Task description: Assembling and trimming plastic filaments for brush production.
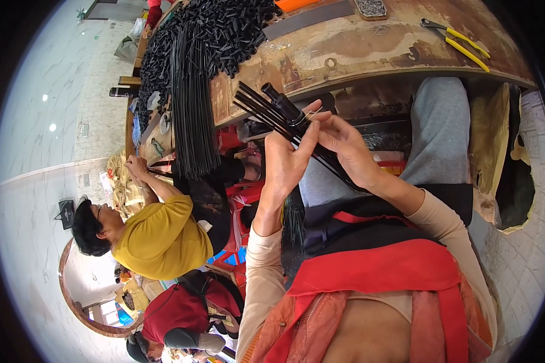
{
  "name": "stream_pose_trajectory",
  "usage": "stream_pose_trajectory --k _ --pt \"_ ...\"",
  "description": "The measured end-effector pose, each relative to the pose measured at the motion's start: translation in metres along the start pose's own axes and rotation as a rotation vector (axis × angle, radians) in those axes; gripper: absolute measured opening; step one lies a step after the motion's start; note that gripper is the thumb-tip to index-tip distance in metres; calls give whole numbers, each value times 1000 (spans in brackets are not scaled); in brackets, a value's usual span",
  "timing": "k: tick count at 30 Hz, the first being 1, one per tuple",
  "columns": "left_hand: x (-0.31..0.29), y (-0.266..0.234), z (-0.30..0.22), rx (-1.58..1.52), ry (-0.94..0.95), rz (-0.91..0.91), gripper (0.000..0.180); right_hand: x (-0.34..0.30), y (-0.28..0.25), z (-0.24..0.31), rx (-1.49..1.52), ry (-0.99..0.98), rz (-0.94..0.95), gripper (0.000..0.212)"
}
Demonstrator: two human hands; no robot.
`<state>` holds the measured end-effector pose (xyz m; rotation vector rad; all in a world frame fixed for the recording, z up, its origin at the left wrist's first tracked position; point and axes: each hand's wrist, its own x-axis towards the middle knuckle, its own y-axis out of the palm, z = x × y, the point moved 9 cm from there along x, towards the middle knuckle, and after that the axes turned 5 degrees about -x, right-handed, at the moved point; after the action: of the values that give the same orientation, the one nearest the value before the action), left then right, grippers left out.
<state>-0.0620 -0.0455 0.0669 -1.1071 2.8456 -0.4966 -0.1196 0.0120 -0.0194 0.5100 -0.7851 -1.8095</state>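
Note:
Above my lap I hold a bundle of thin black rods [257,107] set around a black tubular fitting [280,101], much like umbrella ribs on a runner. My left hand [283,166] is closed around the rods just below the fitting, its thumb pointing up along them. Close beside it, the fingers of my right hand [352,152] are pinched together at a fine wire [312,113] by the fitting's collar. The loose wire ends stick out past my fingertips. The rods run on down behind both hands, partly hidden.
The worn wooden table [321,54] carries a heap of black plastic tubes [236,30], a long sheaf of black rods [191,103] hanging over its edge, yellow-handled pliers [466,48] and a box of small metal bits [371,8]. Two co-workers, one in yellow [163,236], sit at left.

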Motion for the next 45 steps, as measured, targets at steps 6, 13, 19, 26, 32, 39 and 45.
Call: stream_pose_trajectory --k 6,13,19,26,32,39,45 --pt "-1 2 2 -95 -31 -76 20 -2 11 -9 54 167 181 32" --pt "2 14 0 -177 -8 -94 19 2 -4 -6 162 183 102 30" --pt "18 35 -13 -159 -31 166 21 -26 -32 12 -492 122 60 34" --pt "11 40 8 -395 -86 147 17 -17 -105 232 -2102 -716 -305 43" --pt "19 73 3 -595 -63 315 11 29 -218 303 -2351 -385 -330 47" --pt "8 70 13 -908 1 180 40 20 -190 260 -1115 -273 -277 34" --pt "-5 58 27 -921 -122 97 20 -35 -91 151 -1177 655 71 28"
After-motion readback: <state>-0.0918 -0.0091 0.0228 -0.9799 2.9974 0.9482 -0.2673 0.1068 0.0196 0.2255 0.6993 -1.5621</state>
